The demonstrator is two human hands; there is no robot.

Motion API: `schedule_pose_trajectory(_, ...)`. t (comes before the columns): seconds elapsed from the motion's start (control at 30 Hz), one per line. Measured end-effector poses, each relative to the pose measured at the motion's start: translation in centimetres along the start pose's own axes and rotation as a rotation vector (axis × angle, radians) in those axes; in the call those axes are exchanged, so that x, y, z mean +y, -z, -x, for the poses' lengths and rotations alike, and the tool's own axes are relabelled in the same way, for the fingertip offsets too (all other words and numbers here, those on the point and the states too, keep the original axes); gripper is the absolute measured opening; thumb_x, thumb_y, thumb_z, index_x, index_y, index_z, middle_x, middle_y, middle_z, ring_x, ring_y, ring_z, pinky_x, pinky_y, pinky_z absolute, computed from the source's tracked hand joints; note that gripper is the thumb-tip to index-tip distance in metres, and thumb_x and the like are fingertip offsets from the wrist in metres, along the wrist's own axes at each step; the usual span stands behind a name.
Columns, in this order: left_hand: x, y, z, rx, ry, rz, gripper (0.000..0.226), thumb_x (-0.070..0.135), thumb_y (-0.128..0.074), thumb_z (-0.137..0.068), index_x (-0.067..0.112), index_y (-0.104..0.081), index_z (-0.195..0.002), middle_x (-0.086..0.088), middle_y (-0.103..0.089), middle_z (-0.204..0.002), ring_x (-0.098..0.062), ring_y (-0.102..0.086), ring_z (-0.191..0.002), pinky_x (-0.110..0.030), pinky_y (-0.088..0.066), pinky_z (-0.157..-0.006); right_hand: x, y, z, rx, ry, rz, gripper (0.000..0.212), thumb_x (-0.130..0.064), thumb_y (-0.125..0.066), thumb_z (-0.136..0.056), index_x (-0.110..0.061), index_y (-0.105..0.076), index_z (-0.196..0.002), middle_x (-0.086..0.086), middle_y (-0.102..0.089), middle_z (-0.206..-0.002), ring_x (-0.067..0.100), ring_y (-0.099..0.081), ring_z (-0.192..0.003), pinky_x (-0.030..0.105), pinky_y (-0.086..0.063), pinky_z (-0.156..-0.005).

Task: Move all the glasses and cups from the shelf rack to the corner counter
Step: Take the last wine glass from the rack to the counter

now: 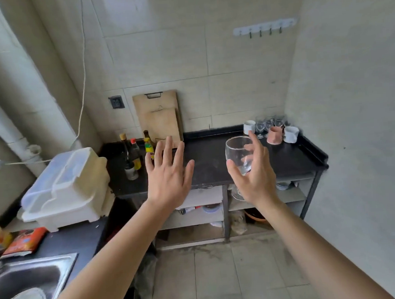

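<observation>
Both hands above open counter: right hand grips glass, left hand splayed, empty.

The round clear glass tumbler is smooth, transparent and glossy. The black-topped table has a dark, faintly dusty sheen. Two pale wooden cutting boards look matt and worn. The stainless steel sink is brushed metal. The white plastic dish-rack box has a translucent lid. Wall tiles look matt.
</observation>
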State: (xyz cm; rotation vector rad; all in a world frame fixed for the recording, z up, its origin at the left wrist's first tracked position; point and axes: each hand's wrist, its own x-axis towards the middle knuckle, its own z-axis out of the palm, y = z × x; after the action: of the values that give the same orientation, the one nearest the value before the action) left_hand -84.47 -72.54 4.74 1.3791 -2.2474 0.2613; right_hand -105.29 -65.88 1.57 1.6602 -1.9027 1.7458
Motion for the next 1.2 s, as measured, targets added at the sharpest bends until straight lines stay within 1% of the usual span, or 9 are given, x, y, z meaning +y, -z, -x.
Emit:
schedule_pose_trajectory(0.23,5.4,-11.7,-12.4,-0.070,-0.091,0.072,0.066,0.056,-0.019,-0.100,0.019,-0.028,-0.154,-0.013,-0.020,-0.163,-0.035,-0.018,-0.150,-0.057,-0.020,-0.117,12.3,-0.3,-8.5,0.006,-0.088,0.098,0.084,-0.055,-0.062,-0.082,-0.035,-0.023,-0.153,-0.012,-0.046,-0.139,0.009,-0.060,-0.100,0.035,-0.055,-0.076)
schedule_pose_trajectory(0.33,7.5,-16.6,-19.0,-0.097,-0.128,0.112,0.067,0.055,-0.020,-0.099,0.017,-0.029,-0.153,-0.013,-0.021,-0.163,-0.035,-0.020,-0.149,-0.058,-0.022,-0.116,17.5,-1.2,-13.5,0.012,-0.124,0.168,0.084,-0.057,-0.062,-0.081,-0.037,-0.021,-0.152,-0.006,-0.042,-0.150,0.006,-0.059,-0.105,0.032,-0.053,-0.077)
schedule_pose_trajectory(0.47,10.8,-21.7,-28.4,-0.118,-0.197,0.156,0.064,0.053,-0.024,-0.100,0.015,-0.033,-0.151,-0.013,-0.022,-0.163,-0.037,-0.023,-0.147,-0.059,-0.025,-0.113,23.3,-1.6,-21.1,0.062,-0.165,0.221,0.084,-0.060,-0.062,-0.081,-0.040,-0.018,-0.150,-0.018,-0.043,-0.132,-0.009,-0.046,-0.099,0.031,-0.047,-0.076)
schedule_pose_trajectory(0.57,13.6,-24.1,-34.1,-0.136,-0.264,0.169,0.063,0.052,-0.022,-0.100,0.015,-0.032,-0.151,-0.014,-0.023,-0.162,-0.039,-0.023,-0.147,-0.060,-0.024,-0.113,27.0,-1.0,-25.7,0.092,-0.179,0.257,0.083,-0.061,-0.062,-0.084,-0.036,-0.019,-0.151,-0.008,-0.045,-0.131,0.000,-0.051,-0.101,0.028,-0.048,-0.073)
schedule_pose_trajectory(0.7,17.4,-27.7,-39.7,-0.165,-0.321,0.186,0.066,0.054,-0.016,-0.100,0.017,-0.028,-0.153,-0.013,-0.018,-0.164,-0.038,-0.018,-0.149,-0.061,-0.020,-0.115,32.1,-0.1,-30.0,0.123,-0.219,0.304,0.088,-0.069,-0.058,-0.082,-0.031,-0.020,-0.152,0.000,-0.051,-0.130,-0.009,-0.040,-0.098,0.006,-0.034,-0.068)
schedule_pose_trajectory(0.83,20.3,-33.0,-43.7,-0.208,-0.315,0.164,0.067,0.055,-0.013,-0.100,0.018,-0.026,-0.153,-0.013,-0.018,-0.164,-0.037,-0.018,-0.149,-0.060,-0.020,-0.115,38.9,0.0,-33.4,0.100,-0.283,0.323,0.088,-0.059,-0.064,-0.084,-0.029,-0.019,-0.153,0.001,-0.051,-0.132,-0.013,-0.037,-0.099,0.000,-0.030,-0.063)
schedule_pose_trajectory(0.93,22.5,-37.6,-46.2,-0.259,-0.289,0.121,0.067,0.055,-0.014,-0.099,0.017,-0.028,-0.152,-0.014,-0.020,-0.163,-0.038,-0.020,-0.148,-0.059,-0.021,-0.114,44.8,-0.7,-35.8,0.056,-0.316,0.295,0.090,-0.061,-0.063,-0.081,-0.031,-0.018,-0.153,0.002,-0.050,-0.134,-0.004,-0.046,-0.102,0.002,-0.034,-0.068)
schedule_pose_trajectory(1.1,25.1,-43.9,-49.7,-0.332,-0.207,0.043,0.061,0.051,-0.026,-0.101,0.016,-0.030,-0.152,-0.012,-0.024,-0.162,-0.036,-0.025,-0.146,-0.059,-0.024,-0.115,53.4,-2.4,-40.3,-0.076,-0.373,0.205,0.094,-0.066,-0.063,-0.079,-0.031,-0.018,-0.153,0.002,-0.046,-0.139,0.020,-0.054,-0.123,0.030,-0.049,-0.087)
schedule_pose_trajectory(1.2,25.4,-46.8,-50.9,-0.393,-0.131,-0.003,0.064,0.053,-0.021,-0.100,0.017,-0.028,-0.153,-0.011,-0.022,-0.163,-0.034,-0.021,-0.149,-0.057,-0.022,-0.116,56.6,-4.1,-43.2,-0.172,-0.362,0.196,0.089,-0.055,-0.071,-0.081,-0.025,-0.025,-0.151,0.003,-0.049,-0.137,0.002,-0.049,-0.108,0.008,-0.037,-0.083)
